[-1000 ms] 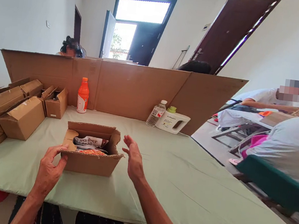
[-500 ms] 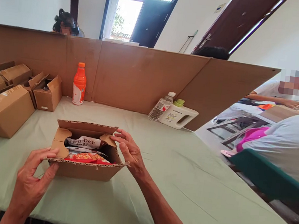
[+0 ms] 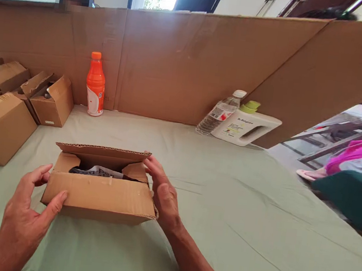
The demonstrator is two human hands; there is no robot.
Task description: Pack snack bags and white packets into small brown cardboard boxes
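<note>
Carton, head view: One open carton sits on the green-covered counter, between your hands, its long axis running left to right.
Flaps: The near flap slopes inward over the opening; the far flap stands raised. One printed package shows inside.
Left hand: Your left hand has fingers spread wide, thumb on the near flap's left end, gripping nothing firmly.
Right hand: Your right hand is at the carton's right end, fingers curled by the far corner; you cannot tell whether they grip. Both hands are about equally near.
Behind: One orange bottle, one clear bottle, one white jug, one cardboard screen.
Far left: At least three other boxes, overlapping; exact count unclear.
</note>
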